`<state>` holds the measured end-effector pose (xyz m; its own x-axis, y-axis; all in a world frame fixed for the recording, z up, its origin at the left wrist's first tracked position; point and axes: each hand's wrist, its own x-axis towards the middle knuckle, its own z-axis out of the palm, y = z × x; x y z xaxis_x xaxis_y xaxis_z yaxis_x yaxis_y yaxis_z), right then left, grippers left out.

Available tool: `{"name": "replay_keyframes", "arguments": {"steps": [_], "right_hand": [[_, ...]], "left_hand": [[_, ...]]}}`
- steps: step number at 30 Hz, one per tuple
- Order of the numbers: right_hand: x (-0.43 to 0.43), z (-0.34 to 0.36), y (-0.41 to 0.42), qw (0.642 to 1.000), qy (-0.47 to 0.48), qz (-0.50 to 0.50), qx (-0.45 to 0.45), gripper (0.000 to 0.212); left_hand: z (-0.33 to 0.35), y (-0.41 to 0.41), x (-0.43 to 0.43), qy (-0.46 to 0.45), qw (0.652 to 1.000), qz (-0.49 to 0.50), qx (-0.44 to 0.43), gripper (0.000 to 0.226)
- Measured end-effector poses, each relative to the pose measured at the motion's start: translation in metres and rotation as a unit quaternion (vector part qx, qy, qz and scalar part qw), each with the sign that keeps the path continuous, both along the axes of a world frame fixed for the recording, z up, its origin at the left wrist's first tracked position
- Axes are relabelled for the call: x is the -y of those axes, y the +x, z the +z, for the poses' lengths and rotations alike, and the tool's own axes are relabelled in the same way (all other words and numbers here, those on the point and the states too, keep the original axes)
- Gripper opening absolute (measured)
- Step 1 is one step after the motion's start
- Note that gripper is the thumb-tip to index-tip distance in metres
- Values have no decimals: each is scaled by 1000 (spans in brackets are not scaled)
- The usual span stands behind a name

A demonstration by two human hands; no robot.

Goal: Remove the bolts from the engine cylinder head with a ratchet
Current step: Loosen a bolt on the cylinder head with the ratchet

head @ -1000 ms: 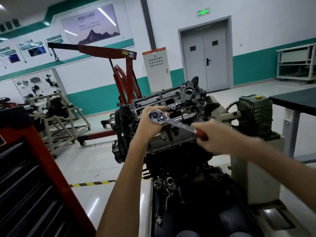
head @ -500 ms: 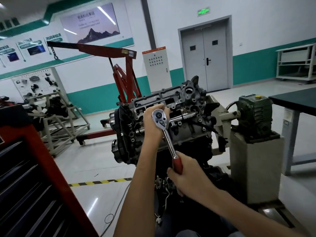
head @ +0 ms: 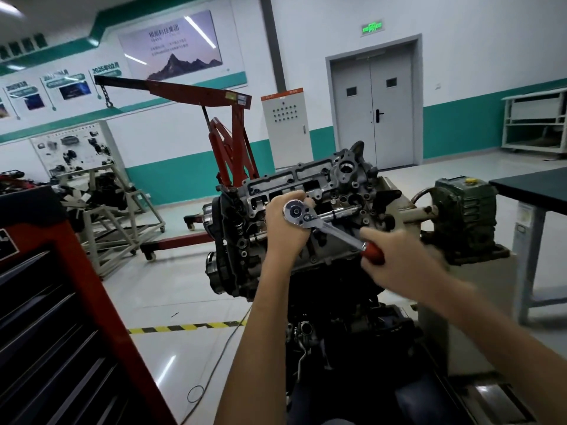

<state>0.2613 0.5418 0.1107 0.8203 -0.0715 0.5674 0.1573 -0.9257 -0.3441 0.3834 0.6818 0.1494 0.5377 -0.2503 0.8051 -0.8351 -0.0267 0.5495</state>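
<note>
The grey engine cylinder head (head: 322, 182) sits tilted on a stand in the middle of the view. A chrome ratchet (head: 325, 223) with a red handle lies across its face, the round head at the left. My left hand (head: 283, 227) is curled round the ratchet's head from behind and holds it against the engine. My right hand (head: 395, 257) grips the red handle, which points down to the right. The bolt under the ratchet head is hidden by my left hand.
A red tool cabinet (head: 61, 302) stands close at the left. A red engine crane (head: 227, 142) is behind the engine. A green gearbox (head: 463, 207) on a pedestal sits at the right, next to a dark table (head: 534, 188). Yellow-black floor tape (head: 184, 327) runs below.
The handle swung from up-right down to nearly vertical, and has now come back up to the right with my right hand. My left hand stayed on the ratchet head.
</note>
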Motion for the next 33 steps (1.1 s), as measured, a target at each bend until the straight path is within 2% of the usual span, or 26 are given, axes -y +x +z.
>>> {"name": "replay_keyframes", "arguments": {"steps": [2,4,6,8,11,13,15,16,17,19,22,25,27,29,31,33], "right_hand": [[-31,-25,-5,990,135,31,9,27],[-67,-44,-7,963,255,88,-9,26],[-88,-48,-9,934,330,136,-33,25],[-76,-40,-9,948,291,126,-38,28],[-26,-4,-7,988,104,92,-64,27],[8,28,-1,994,-37,60,-80,19],[28,55,5,986,-162,-2,-24,12],[32,62,7,982,-188,-21,4,9],[33,62,8,982,-189,-28,11,9],[23,46,7,990,-140,-16,-16,10],[-13,1,0,999,35,30,-27,15],[-66,-34,-3,964,240,113,-26,25],[-92,-44,-2,936,317,149,-29,29],[-87,-39,0,948,285,137,-32,28],[-59,-20,-1,977,168,124,-46,28],[-23,9,1,991,23,111,-74,27]], "left_hand": [[-1,-2,5,-17,1000,9,-9,38],[0,-3,9,-28,999,8,-16,39],[3,-5,8,-34,999,5,-31,42],[3,-3,3,-10,999,4,-32,42],[7,0,-10,60,998,-10,-35,40],[11,1,-17,107,993,-23,-43,29],[13,-2,-17,134,990,-35,-31,10],[13,-3,-16,128,991,-37,-22,5],[11,-3,-14,111,993,-33,-17,6],[8,-2,-10,59,998,-19,-19,23],[4,3,-4,9,1000,9,-28,40],[4,2,2,-23,998,43,-27,44],[4,1,3,-26,998,53,-22,44],[5,3,-1,-15,998,56,-36,41],[5,3,-13,9,998,25,-53,35],[6,2,-24,27,997,-14,-66,15]]}}
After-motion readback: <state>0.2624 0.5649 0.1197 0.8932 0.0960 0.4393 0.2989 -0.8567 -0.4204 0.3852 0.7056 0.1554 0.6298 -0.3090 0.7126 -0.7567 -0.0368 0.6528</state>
